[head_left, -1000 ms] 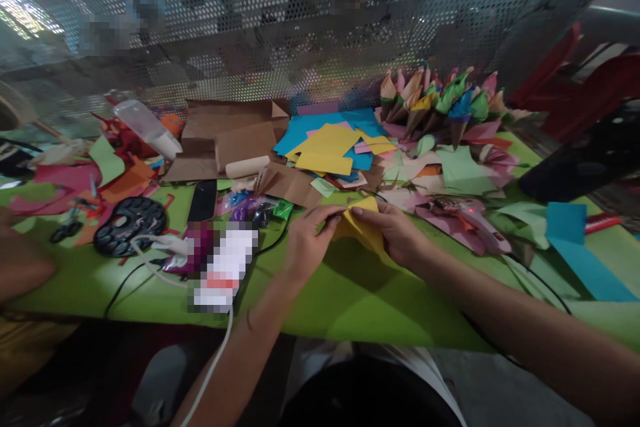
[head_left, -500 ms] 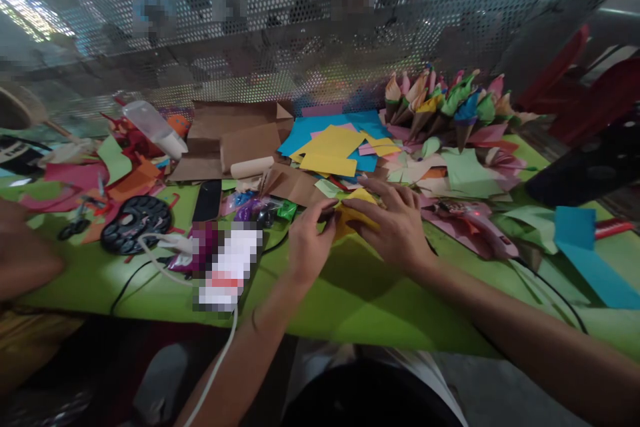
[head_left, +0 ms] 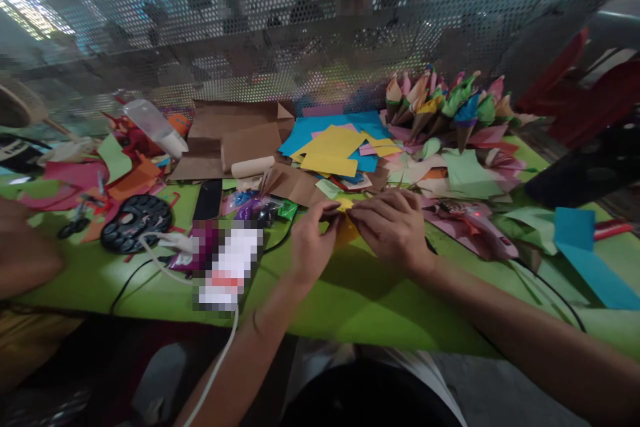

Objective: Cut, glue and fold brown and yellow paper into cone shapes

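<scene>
A small piece of yellow paper [head_left: 346,232] is held up between my two hands, above the green table [head_left: 365,320]. My left hand [head_left: 314,240] pinches its left side between thumb and fingers. On the other side, the fingers of my right hand [head_left: 393,227] are closed on the paper, with the fingertips of both hands close together. The hands cover much of the paper, so its exact shape is hard to make out. Behind the hands lie yellow sheets [head_left: 330,150] on a blue sheet [head_left: 295,137].
Rolled paper cones [head_left: 445,103] cluster at the back right. A pink glue gun [head_left: 473,227] with a cable lies right of my hands. On the left are a lit phone [head_left: 230,263], a dark phone [head_left: 207,200], a black palette [head_left: 137,221], scissors [head_left: 83,213] and another person's arm [head_left: 25,250].
My right hand has drawn its fingers in and closed them on the yellow paper, near the left fingertips. Less of the paper shows now. The left hand has barely moved.
</scene>
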The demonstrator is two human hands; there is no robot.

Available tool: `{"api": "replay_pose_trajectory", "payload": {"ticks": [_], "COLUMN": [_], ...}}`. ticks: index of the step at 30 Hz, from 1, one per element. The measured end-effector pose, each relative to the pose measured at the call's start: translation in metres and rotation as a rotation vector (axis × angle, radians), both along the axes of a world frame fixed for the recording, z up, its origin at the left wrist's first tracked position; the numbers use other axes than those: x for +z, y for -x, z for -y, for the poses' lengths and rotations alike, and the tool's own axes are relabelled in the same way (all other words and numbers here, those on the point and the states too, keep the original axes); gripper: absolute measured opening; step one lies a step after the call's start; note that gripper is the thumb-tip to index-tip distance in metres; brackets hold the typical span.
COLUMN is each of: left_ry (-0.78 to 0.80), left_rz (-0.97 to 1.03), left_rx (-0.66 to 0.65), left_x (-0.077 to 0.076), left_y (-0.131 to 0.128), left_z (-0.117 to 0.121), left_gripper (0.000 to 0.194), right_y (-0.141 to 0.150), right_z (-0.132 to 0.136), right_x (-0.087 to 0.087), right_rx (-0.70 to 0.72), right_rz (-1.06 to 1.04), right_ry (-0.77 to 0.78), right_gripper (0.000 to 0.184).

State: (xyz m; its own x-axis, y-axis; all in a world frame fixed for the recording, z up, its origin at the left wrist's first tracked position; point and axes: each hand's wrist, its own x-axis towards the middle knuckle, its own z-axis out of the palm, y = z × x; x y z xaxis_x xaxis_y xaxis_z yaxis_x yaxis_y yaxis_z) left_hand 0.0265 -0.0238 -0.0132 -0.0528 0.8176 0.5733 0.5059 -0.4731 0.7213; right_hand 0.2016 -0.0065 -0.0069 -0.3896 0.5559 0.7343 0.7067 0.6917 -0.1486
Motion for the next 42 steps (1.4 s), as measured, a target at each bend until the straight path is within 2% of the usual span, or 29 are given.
{"api": "replay_pose_trajectory", "payload": {"ticks": [5,10,13,16,19,25,34,42], "left_ry": [0.1,0.079,0.105,0.138,0.181,0.317,0.408,0.371], "left_rz": [0.029,-0.006,-0.051,-0.106,-0.082,0.076,0.194,0.139], "left_rx": [-0.062,-0.118,-0.195,-0.242,-0.285,-0.333,-0.342,-0.366], "left_x": [-0.002,0.0,0.005,0.01,0.012,0.012,0.013,0.013], "left_y": [0.005,0.012,0.015,0.017,0.018,0.018,0.016,0.015], "left_z": [-0.004,-0.007,-0.007,-0.006,-0.005,-0.006,-0.007,-0.006], "left_gripper": [0.008,0.014,0.014,0.012,0.014,0.012,0.009,0.009], "right_y": [0.0,-0.005,-0.01,-0.014,-0.015,-0.013,-0.011,-0.012], "right_z": [0.0,-0.006,-0.013,-0.019,-0.022,-0.023,-0.021,-0.019], "right_x": [0.003,0.014,0.018,0.016,0.012,0.007,0.009,0.015], "right_rx": [0.038,0.169,0.205,0.272,0.335,0.314,0.316,0.342], "right_rz": [-0.04,-0.202,-0.233,-0.232,-0.274,-0.417,-0.51,-0.454], "right_ry": [0.038,0.301,0.387,0.442,0.548,0.796,0.863,0.856], "right_gripper": [0.017,0.024,0.028,0.026,0.02,0.022,0.025,0.019]}}
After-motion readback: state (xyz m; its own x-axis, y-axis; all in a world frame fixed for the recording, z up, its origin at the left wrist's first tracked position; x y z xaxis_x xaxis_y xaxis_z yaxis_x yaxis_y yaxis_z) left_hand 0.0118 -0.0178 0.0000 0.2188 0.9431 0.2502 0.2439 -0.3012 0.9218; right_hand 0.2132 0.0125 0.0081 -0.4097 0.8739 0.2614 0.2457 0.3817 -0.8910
